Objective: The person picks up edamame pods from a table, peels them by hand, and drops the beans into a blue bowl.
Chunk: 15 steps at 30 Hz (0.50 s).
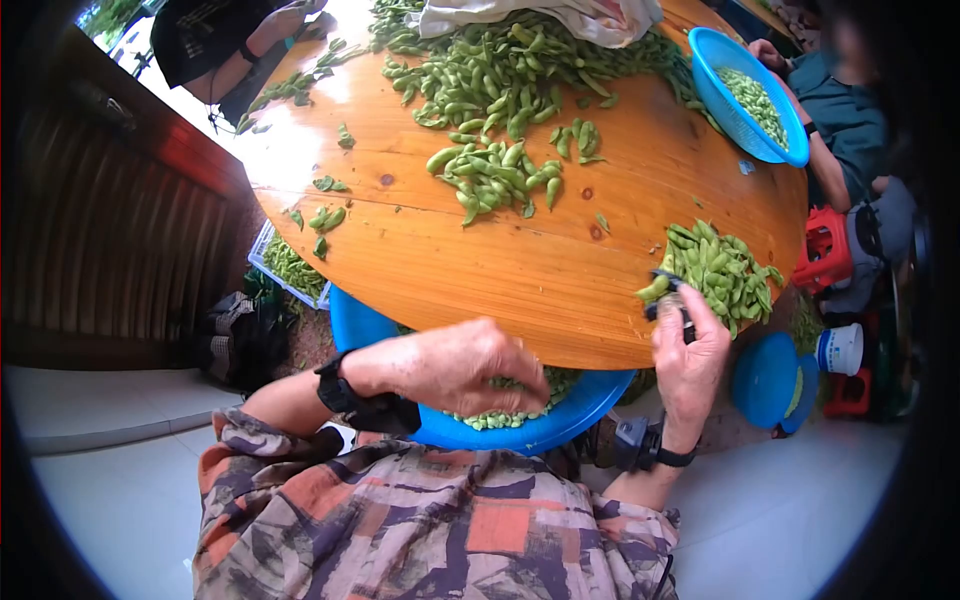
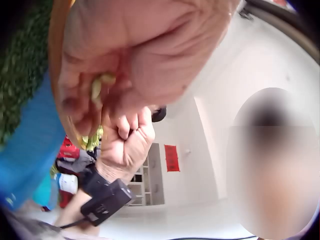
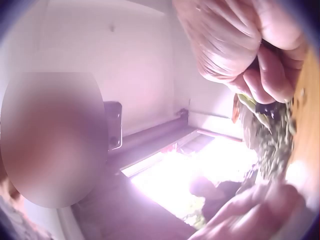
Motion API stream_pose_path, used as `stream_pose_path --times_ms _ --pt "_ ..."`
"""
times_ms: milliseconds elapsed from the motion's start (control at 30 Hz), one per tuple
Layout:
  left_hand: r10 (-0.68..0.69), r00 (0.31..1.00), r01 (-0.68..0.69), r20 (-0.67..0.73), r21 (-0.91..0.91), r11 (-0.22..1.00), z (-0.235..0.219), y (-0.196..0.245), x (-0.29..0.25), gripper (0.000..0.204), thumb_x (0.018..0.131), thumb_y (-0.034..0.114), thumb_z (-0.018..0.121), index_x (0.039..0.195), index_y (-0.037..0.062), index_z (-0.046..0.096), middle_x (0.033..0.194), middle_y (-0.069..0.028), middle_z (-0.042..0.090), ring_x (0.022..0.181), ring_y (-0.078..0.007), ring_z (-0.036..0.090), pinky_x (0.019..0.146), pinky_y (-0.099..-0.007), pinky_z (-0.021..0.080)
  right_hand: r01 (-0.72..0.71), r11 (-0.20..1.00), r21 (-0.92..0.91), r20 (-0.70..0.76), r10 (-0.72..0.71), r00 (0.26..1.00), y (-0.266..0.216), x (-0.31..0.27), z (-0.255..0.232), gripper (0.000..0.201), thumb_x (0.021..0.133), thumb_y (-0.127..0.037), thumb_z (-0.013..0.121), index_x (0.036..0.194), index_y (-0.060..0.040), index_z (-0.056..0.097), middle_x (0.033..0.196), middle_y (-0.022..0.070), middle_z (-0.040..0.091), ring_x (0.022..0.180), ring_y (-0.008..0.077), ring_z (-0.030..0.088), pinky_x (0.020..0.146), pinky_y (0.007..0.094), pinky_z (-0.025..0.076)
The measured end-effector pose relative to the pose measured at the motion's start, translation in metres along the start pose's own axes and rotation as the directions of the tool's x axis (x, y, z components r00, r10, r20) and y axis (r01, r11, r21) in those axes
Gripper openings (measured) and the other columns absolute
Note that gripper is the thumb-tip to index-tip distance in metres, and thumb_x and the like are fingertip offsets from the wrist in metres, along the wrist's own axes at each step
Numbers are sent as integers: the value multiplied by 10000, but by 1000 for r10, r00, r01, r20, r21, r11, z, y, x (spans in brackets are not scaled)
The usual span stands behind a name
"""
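My left hand (image 1: 455,365) hovers over a blue basin (image 1: 575,425) of shelled green soybeans (image 1: 500,420) below the table's near edge. In the left wrist view, its curled fingers hold a few pale beans (image 2: 96,89) against the palm. At the table's right edge, my right hand (image 1: 692,365) pinches a green soybean pod (image 1: 653,289) beside a pile of pods (image 1: 722,270). Something small and black (image 1: 668,277) shows at its fingertips, and I cannot tell what it is. Both wrists carry black straps.
A large heap of pods (image 1: 500,75) and a smaller group (image 1: 495,180) lie on the round wooden table (image 1: 400,255). A white cloth bag (image 1: 540,15) covers the heap's far side. Another person sits beside a blue basket (image 1: 715,110) at right. A crate of pods (image 1: 290,262) stands lower left.
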<state>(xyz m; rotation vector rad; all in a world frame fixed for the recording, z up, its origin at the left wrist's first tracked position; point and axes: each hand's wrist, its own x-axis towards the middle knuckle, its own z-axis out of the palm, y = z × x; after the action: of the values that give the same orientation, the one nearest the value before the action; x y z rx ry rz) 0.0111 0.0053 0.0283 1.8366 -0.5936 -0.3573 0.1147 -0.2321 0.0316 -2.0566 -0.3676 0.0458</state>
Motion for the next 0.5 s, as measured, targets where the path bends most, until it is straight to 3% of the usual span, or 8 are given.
stream_pose_path --times_ms 33,67,100,133,233,300,367,500 --pt "-37 995 44 -95 74 996 -11 6 3 114 872 59 672 972 6 679 951 -134 673 882 -308 643 776 -364 523 4 1000 2 6 -4 1000 2 2 -2 161 916 -20 589 1049 48 650 794 86 640 662 157 606 580 287 474" --pt "109 968 -12 -228 388 922 -22 -3 8 148 829 31 673 976 8 679 938 -131 674 879 -320 646 762 -385 535 112 948 -297 -172 -168 971 4 3 -4 196 893 -1 582 1076 45 639 819 153 642 714 281 619 622 353 488" --pt "65 935 146 -349 543 827 -37 -2 16 143 820 4 645 959 10 675 925 -133 669 877 -338 645 774 -403 535 143 801 -582 -290 -369 883 5 4 -6 239 871 17 574 1102 42 628 844 219 644 766 404 633 665 419 502" --pt "158 882 218 -443 683 697 -51 -18 22 146 814 0 627 952 19 670 898 -130 647 864 -339 626 779 -403 525 145 801 -581 -292 -372 881 2 4 -5 239 871 17 574 1102 42 628 844 219 644 766 404 633 665 419 502" --pt "187 866 304 -463 786 539 -88 -40 37 146 768 26 648 911 40 676 907 -79 584 923 -290 560 779 -402 497 201 912 -357 -246 -299 922 -3 -6 4 260 882 17 572 1137 31 623 782 162 644 639 271 631 592 377 495" --pt "171 887 305 -428 824 478 -95 -53 47 137 763 36 647 896 46 672 905 -85 575 928 -292 565 778 -398 499 -10 992 124 58 3 998 1 -13 11 253 913 -5 575 1158 29 624 753 81 626 590 125 567 538 285 460" --pt "157 888 326 -432 833 448 -93 -56 50 127 760 40 648 885 47 669 912 -87 576 928 -298 569 779 -399 500 -335 814 474 356 171 919 0 -8 15 242 960 -60 572 1163 58 628 750 14 579 597 56 486 518 201 400" --pt "30 852 472 -522 793 385 -84 -49 51 109 751 35 645 859 44 652 916 -97 575 920 -315 582 789 -409 502 -417 630 655 417 159 895 15 6 30 242 979 -66 542 1166 63 622 754 16 575 607 68 488 537 217 419"
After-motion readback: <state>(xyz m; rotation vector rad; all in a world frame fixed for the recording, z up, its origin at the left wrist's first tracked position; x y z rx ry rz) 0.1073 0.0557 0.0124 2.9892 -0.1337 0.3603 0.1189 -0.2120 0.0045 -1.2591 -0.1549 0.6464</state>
